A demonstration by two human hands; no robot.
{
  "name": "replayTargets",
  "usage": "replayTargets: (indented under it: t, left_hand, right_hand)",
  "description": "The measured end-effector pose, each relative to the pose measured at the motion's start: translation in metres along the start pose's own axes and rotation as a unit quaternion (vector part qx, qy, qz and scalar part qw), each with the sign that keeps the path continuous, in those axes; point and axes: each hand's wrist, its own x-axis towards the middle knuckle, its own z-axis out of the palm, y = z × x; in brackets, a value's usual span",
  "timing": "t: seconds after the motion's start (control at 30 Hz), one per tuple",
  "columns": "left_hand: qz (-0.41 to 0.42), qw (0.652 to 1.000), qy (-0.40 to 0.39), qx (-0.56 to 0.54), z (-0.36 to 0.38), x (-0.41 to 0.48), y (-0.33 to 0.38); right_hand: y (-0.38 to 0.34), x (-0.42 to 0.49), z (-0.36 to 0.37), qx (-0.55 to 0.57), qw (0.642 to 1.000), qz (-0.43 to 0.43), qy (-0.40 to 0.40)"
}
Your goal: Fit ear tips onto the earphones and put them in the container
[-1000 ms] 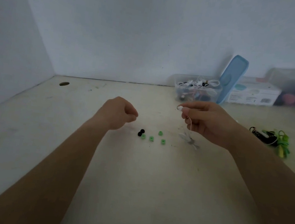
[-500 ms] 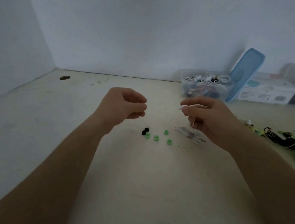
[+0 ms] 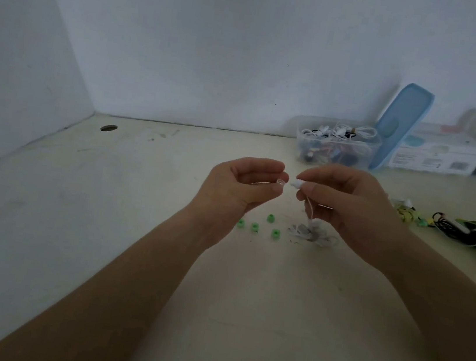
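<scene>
Head view: left hand (image 3: 241, 188) pinches a clear ear tip (image 3: 281, 182), right hand (image 3: 350, 202) pinches a white earbud (image 3: 296, 184). A loose grip could drop the tiny tip.

No text legible. White box (image 3: 439, 156) at back right: printed panels, teal patches and dark barcode-like block seen, all too blurred to be read. Nothing readable made out on blue lid (image 3: 404, 118) or clear container (image 3: 303, 142).

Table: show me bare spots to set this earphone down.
Bare: the table from the left wall to the green ear tips, and everything nearer than them. Crowded: the cable tangle at right, and by the container.
</scene>
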Motion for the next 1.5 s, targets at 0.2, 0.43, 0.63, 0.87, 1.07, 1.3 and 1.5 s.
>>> replayTargets:
  t: [0.2, 0.43, 0.63, 0.87, 1.07, 1.3, 1.5]
  left_hand:
    - [0.016, 1.0, -0.022, -0.001, 0.0027, -0.0007, -0.0025]
    - [0.031, 0.999, -0.025, 0.008, 0.0036, -0.0011, -0.0022]
    - [0.015, 0.999, -0.036, -0.019, 0.0031, -0.0017, 0.0001]
    - [0.016, 0.999, -0.03, -0.024, 0.0021, -0.001, -0.0008]
    - [0.009, 0.999, -0.038, -0.036, 0.0018, -0.0005, -0.0018]
    - [-0.001, 0.995, -0.051, -0.088, 0.0022, 0.0, -0.0039]
    - [-0.007, 0.994, -0.055, -0.095, 0.0017, 0.0002, -0.0046]
  right_hand:
    - [0.0004, -0.0008, 0.0024, -0.025, 1.0, -0.016, -0.007]
    - [-0.0009, -0.0017, 0.0028, -0.046, 0.998, -0.029, 0.013]
    - [-0.0026, -0.002, 0.0024, -0.055, 0.998, -0.036, 0.019]
    - [-0.003, -0.0018, 0.0017, -0.035, 0.999, -0.029, 0.005]
    - [-0.0003, 0.0004, -0.0008, -0.014, 1.0, -0.002, -0.007]
    - [-0.0005, -0.0001, -0.0006, 0.0, 1.0, 0.014, -0.018]
    - [-0.0005, -0.0007, 0.0005, 0.006, 1.0, 0.012, -0.029]
